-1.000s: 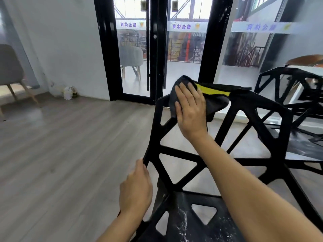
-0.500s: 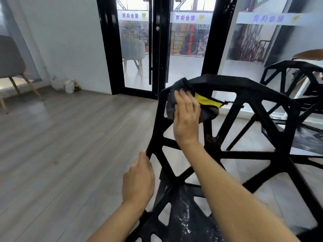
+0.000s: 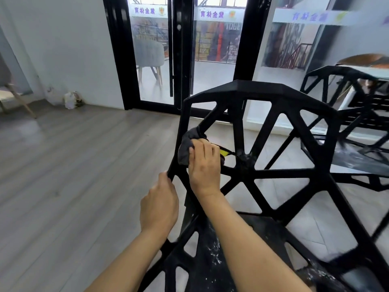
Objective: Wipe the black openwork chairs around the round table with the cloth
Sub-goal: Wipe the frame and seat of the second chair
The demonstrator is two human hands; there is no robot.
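While the left hand (image 3: 159, 205) grips the left edge of a black openwork chair (image 3: 284, 127) at frame centre, the right hand (image 3: 204, 165) presses a grey cloth (image 3: 186, 147) with flat fingers against the backrest's left struts. Another black chair (image 3: 345, 98) stands at right.

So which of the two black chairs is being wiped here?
The near chair, centre frame: the right hand presses the cloth on its backrest, the left hand grips its edge. The far chair at right is untouched.
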